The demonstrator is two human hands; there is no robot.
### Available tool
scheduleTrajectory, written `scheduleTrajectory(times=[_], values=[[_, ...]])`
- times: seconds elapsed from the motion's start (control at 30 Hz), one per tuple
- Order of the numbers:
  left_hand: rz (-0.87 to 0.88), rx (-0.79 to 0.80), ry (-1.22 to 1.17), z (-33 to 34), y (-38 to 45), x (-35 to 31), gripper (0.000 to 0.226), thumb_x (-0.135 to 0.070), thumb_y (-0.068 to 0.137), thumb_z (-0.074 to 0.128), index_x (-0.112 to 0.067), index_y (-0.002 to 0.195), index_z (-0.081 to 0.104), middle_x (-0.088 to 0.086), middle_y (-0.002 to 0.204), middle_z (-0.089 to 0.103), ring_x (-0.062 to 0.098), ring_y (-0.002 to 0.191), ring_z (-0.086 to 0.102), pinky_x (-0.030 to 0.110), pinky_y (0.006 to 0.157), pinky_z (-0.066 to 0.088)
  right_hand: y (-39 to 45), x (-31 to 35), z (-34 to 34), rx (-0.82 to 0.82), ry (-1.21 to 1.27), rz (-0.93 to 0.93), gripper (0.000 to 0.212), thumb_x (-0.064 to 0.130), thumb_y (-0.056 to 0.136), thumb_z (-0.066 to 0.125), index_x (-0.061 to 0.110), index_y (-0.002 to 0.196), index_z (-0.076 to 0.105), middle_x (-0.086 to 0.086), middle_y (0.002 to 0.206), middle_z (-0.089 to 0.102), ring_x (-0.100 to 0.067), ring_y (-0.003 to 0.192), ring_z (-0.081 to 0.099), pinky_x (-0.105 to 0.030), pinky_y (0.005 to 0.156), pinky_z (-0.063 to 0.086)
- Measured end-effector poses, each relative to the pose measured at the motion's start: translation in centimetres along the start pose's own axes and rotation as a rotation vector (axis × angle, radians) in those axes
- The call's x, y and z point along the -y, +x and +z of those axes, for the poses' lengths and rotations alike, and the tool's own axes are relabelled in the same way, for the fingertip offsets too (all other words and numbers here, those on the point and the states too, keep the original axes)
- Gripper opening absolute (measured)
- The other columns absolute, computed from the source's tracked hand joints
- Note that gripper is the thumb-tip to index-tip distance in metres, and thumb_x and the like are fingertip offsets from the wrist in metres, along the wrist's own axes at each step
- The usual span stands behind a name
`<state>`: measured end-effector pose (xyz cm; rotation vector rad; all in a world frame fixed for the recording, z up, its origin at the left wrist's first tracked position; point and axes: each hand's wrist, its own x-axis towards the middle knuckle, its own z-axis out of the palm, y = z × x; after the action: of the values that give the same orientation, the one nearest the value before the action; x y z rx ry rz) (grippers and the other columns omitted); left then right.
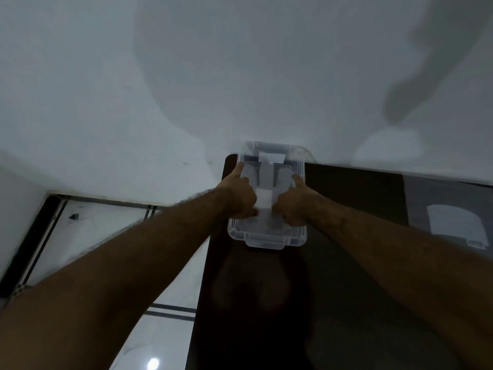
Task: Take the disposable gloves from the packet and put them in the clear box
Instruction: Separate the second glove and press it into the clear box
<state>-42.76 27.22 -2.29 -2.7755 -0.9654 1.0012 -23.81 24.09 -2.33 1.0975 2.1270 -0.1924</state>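
A clear plastic box point(266, 236) with a lid and end latches stands at the far end of a dark glossy table point(346, 263), close to the wall. Both my hands rest on its lid. My left hand point(238, 197) grips the left side, index finger stretched toward the far left corner. My right hand point(294, 201) grips the right side, index finger pointing forward. Between them a white strip point(264, 198) shows on or through the lid. I cannot tell whether gloves lie inside. No glove packet is in view.
A plain pale wall point(133, 89) rises right behind the table. White marble floor tiles point(93, 231) with dark borders lie to the left of the table. A bright reflection point(450, 222) shows on the table's right side.
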Motion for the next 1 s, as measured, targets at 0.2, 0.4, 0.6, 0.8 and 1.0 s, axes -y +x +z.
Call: scheduleTrajectory(times=[0.2,0.4,0.6,0.8,1.0], values=[[-0.020,-0.147,-0.047,-0.9,0.9,1.0,0.051,-0.057,0.110,0.039,-0.022,0.121,0.073,0.000,0.122,0.075,0.025,0.130,0.060,0.068,0.126,0.006,-0.2,-0.7,0.4,-0.103,-0.069,-0.074,0.042,0.038,0.103,0.058,0.033,0.145,0.057,0.000,0.135,0.067,-0.032,0.134,0.058,-0.077,0.121,0.005],[-0.037,-0.179,-0.006,-0.5,4.5,1.6,0.049,-0.042,0.104,0.054,-0.022,0.148,0.057,0.003,0.156,0.057,0.028,0.150,0.044,0.072,0.124,0.002,0.0,-0.1,1.4,-0.100,-0.026,-0.098,0.053,0.034,0.102,0.060,0.039,0.153,0.046,-0.001,0.145,0.062,-0.032,0.140,0.054,-0.079,0.119,-0.004],[-0.098,-0.059,0.070,-1.2,5.8,0.3,0.049,-0.049,0.106,0.051,-0.027,0.149,0.057,0.003,0.155,0.059,0.033,0.154,0.038,0.073,0.122,-0.009,-0.1,0.3,2.1,-0.132,0.009,-0.095,0.051,0.034,0.102,0.059,0.039,0.152,0.047,-0.003,0.148,0.059,-0.033,0.143,0.052,-0.078,0.120,-0.001],[-0.125,-0.088,-0.019,-1.3,4.8,0.4,0.043,-0.045,0.101,0.058,-0.026,0.139,0.063,0.004,0.144,0.066,0.032,0.148,0.046,0.076,0.123,-0.005,-0.9,0.5,1.5,-0.117,0.049,-0.040,0.048,0.039,0.104,0.054,0.029,0.151,0.049,-0.006,0.144,0.061,-0.036,0.141,0.053,-0.079,0.120,0.004],[-0.162,-0.200,-0.162,-2.1,1.3,-1.3,0.036,-0.034,0.099,0.057,-0.026,0.133,0.064,0.002,0.134,0.069,0.029,0.141,0.052,0.073,0.125,0.000,-3.1,0.3,0.4,-0.248,0.187,0.046,0.040,0.030,0.104,0.051,0.030,0.144,0.057,0.001,0.133,0.069,-0.027,0.133,0.059,-0.071,0.125,0.003]])
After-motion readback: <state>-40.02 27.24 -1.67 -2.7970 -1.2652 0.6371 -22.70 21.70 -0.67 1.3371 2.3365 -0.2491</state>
